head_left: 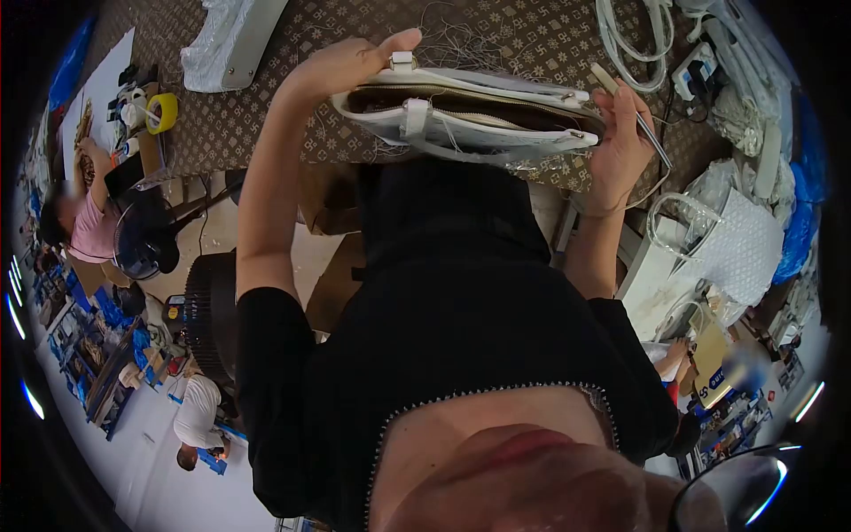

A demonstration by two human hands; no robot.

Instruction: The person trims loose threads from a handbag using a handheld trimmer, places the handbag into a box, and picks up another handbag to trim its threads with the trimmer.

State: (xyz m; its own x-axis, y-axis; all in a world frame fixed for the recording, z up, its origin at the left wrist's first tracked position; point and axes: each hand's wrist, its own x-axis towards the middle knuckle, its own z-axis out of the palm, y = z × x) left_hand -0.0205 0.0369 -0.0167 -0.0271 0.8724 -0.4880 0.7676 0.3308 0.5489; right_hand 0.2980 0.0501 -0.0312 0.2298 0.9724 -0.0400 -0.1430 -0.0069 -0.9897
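Observation:
A white handbag lies across the table edge with its zipped mouth parted, showing a dark inside. At its left end my left hand grips it, thumb stretched out over the strap loop and the other fingers partly hidden. My right hand is closed beside the bag's right end, near the strap ends. Between its fingers is a slim metal tool with a beige tip; its exact kind is unclear. A thin cord hangs by that wrist. Loose threads lie behind the bag.
Patterned cloth covers the table. White bag handles and a power strip lie at the right, above a bubble-wrapped bag. Yellow tape is at the left, near a fan. Other people work farther off.

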